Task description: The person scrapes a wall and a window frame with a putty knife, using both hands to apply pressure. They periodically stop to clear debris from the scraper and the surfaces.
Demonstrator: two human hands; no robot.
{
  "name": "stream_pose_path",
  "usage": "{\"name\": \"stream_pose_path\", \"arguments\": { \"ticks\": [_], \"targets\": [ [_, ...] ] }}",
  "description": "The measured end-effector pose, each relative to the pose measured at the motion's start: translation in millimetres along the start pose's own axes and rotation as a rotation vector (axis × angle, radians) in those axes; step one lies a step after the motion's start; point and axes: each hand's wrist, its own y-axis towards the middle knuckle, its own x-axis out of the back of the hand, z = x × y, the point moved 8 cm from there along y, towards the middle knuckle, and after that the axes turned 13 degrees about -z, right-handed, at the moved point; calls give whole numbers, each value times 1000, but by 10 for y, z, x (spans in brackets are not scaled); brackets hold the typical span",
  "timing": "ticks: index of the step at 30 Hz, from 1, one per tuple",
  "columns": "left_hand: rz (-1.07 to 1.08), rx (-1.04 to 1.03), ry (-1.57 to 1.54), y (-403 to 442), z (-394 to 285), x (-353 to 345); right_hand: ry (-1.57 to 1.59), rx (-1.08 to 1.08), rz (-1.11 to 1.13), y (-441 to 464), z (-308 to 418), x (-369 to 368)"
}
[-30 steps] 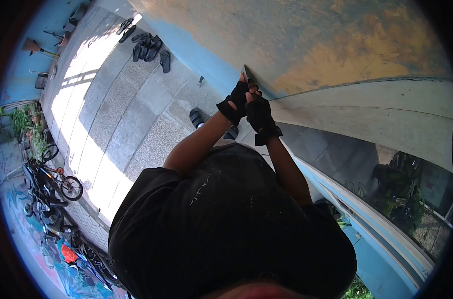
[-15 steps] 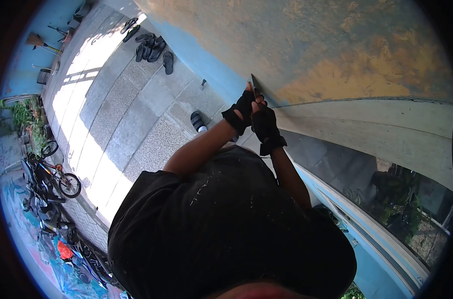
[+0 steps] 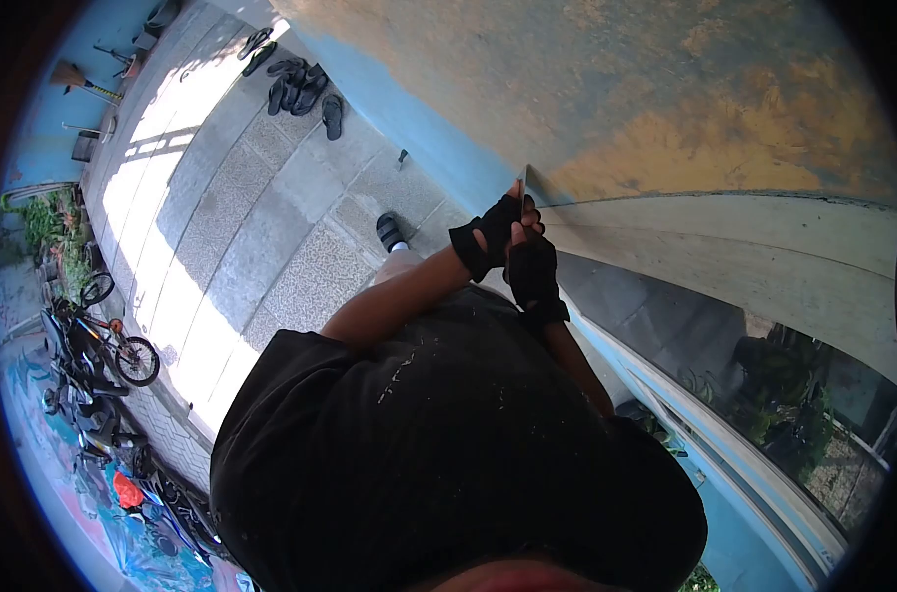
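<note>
So we've got both hands together on one tool here. Our left hand (image 3: 486,239) is clamped on a flat blade (image 3: 524,184), with its fingers curled past the metal. Our right hand (image 3: 533,268) is tucked right below, closed on the lower end with its thumb up against it. The rest of that grip is hidden, so no idea what the handle looks like. Both hands are in fingerless gloves, so bare fingertips sit close to the metal.

The blade is up by the patchy wall (image 3: 665,89), near where the blue band (image 3: 419,128) runs down to the corner of the pale ledge (image 3: 705,235). It looks right against the surface, but we can't tell if the whole edge touches.

For doing this bit well, we reckon a low, even angle beats digging a corner in. Let the left hand guide and the right hand push, with light pressure, and go easy near the ledge because the edge could catch there. Fingertips are best well back from the edge. Feet planted helps too; our sandal (image 3: 390,232) is on the paved floor (image 3: 315,276).
</note>
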Motion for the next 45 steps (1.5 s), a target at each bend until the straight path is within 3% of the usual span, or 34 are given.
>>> {"name": "stream_pose_path", "arguments": {
  "ticks": [4,13,20,23,29,31,35,37,39,41,42,43,45],
  "targets": [
    [-117,-76,23,2,85,-116,28,-122,42,-10,-137,120],
    [-54,18,18,-5,213,-119,30,-37,-14,-76,61,281],
    [-25,-70,82,3,372,-195,6,-61,15,-131,-206,429],
    [-58,-62,81,63,285,-96,66,65,-11,-65,-102,388],
    [-210,-190,50,233,-355,369,181,-44,118,251,-163,-278],
    [-134,-145,101,224,-330,390,144,-73,86,232,-232,-314],
    [-191,-96,91,109,97,48,101,-125,70,57,-285,25],
    [-159,-116,147,104,77,58,210,-296,115,-2,-359,40],
    [-153,-136,53,149,-93,125,120,-207,84,126,-225,-59],
    [-133,-195,58,196,-521,211,222,-182,184,419,-282,-496],
    [-177,-296,64,232,-821,258,284,-299,246,566,-196,-689],
    [-147,-246,47,295,-1018,412,347,-421,310,632,-102,-883],
    [-224,-213,59,270,-1345,585,380,-375,284,696,78,-1171]
  ]
}}
